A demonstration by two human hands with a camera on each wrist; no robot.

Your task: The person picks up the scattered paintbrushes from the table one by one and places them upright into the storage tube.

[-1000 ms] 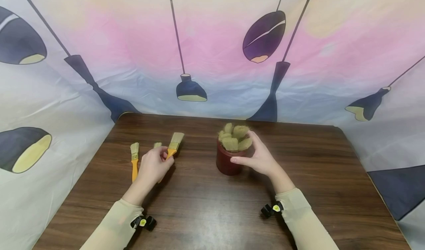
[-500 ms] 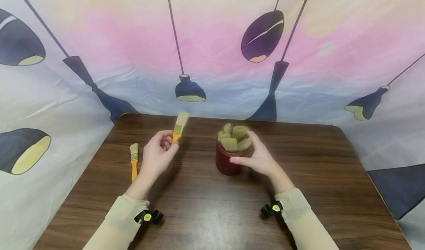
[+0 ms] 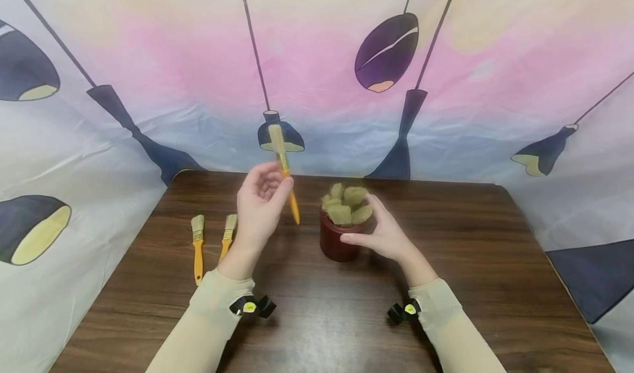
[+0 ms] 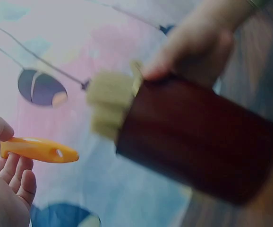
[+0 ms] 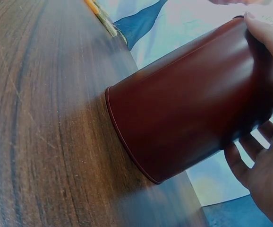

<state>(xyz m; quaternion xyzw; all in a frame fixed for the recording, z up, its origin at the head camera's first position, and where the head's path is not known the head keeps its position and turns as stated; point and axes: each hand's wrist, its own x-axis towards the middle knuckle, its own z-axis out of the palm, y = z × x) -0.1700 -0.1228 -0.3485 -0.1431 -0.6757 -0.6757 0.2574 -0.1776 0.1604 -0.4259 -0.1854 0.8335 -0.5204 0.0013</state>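
My left hand (image 3: 261,208) pinches a paintbrush (image 3: 292,199) by its orange handle, bristles pointing up, above the table and left of the cup. In the left wrist view the handle (image 4: 44,150) with its hole juts out past my thumb. A dark red cylindrical cup (image 3: 337,243) stands on the table, with several brushes (image 3: 349,205) in it, bristles up. My right hand (image 3: 383,232) grips the cup from its right side, thumb at the front near the rim. The right wrist view shows thumb and fingers round the cup (image 5: 183,104).
Two more orange-handled paintbrushes, one farther left (image 3: 198,246) and one partly behind my left forearm (image 3: 228,232), lie on the brown wooden table (image 3: 446,224). A cloth backdrop (image 3: 208,59) with printed lamps hangs behind and beside the table.
My left hand has lifted the paintbrush off the table and carried it up and to the right, turning it more upright. The right hand and cup have stayed in place.
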